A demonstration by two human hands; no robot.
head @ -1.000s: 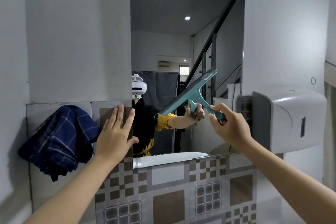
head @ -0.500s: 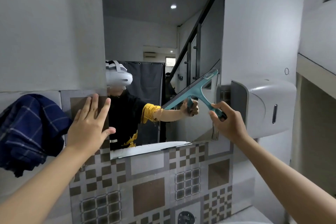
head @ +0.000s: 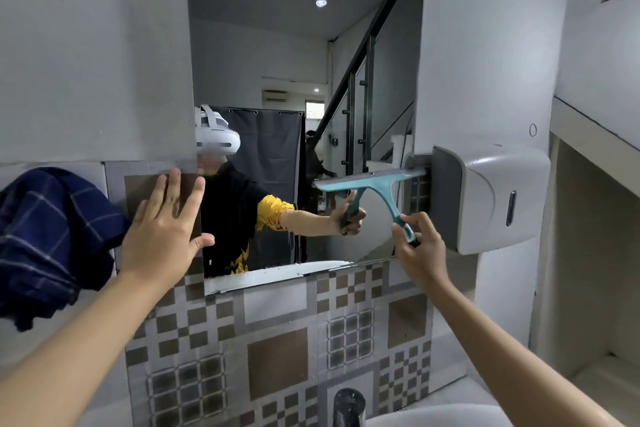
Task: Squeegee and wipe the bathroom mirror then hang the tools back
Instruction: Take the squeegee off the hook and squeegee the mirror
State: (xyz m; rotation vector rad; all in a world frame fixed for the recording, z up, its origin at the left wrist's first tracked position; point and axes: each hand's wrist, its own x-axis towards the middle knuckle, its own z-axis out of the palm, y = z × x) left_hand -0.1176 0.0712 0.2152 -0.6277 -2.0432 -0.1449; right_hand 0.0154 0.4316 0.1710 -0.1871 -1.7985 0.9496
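teal squeegee point(head: 372, 184), gripped in the right hand point(head: 417, 246), has swung from tilted to level on the mirror's point(head: 277, 45) lower right; a downward stroke looks ready. left hand point(head: 162, 229) stays open beside the blue cloth point(head: 52, 236).

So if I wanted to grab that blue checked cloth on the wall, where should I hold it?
Pinch the cloth near its bunched top, where it hangs from the wall, and come at it from the front. The lower folds dangle loose and would probably just slip. The left hand is right beside it, flat on the tiles.
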